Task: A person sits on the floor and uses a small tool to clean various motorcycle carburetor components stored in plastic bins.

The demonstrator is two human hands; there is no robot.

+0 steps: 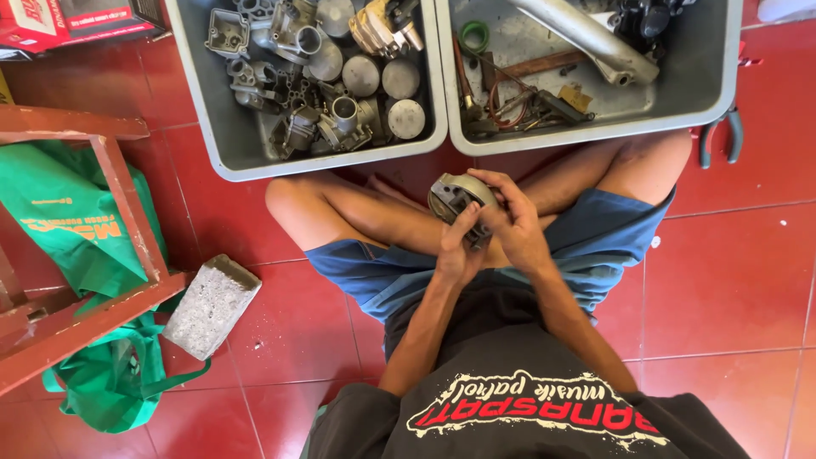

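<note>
I sit cross-legged on a red tiled floor. Both hands are together over my lap around a rounded grey metal engine part point(453, 192). My left hand point(459, 246) grips it from below, thumb up against its side. From the right, my right hand point(514, 223) covers it with fingers curled over its top edge. The part's open end faces up and to the left.
Two grey metal trays lie beyond my knees: the left tray point(204, 127) holds several carburettor bodies and pistons, the right tray point(714, 93) a silver pipe, wires and small tools. Pliers point(721, 136) lie right of it. A concrete block point(211, 304), green bag point(76, 229) and red wooden frame point(127, 204) stand left.
</note>
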